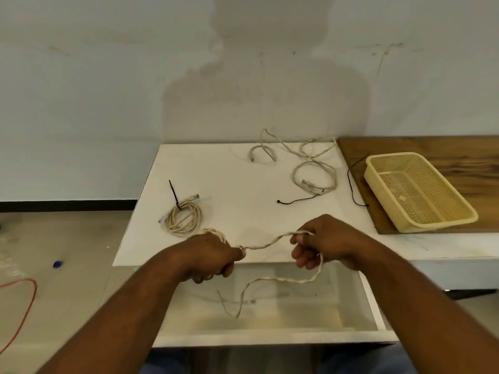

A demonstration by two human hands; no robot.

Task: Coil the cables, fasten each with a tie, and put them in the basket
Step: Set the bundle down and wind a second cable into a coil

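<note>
Stretching between both hands, a cream twisted network cable [267,242] hangs just above the near edge of the white tabletop [229,179]. The left hand [213,255] curls its fingers round a small bundle of its loops. The right hand [326,238] pinches the strand, whose tail droops below. Beyond the left hand lies a cream coiled cable [183,218] bound by a black zip tie [174,195]. A loose cream cable [310,163] sprawls farther back, with a loose black tie [297,200] before it. Well to the right, a pale yellow perforated plastic basket [437,225] sits on a brown wooden board [432,147].
</note>
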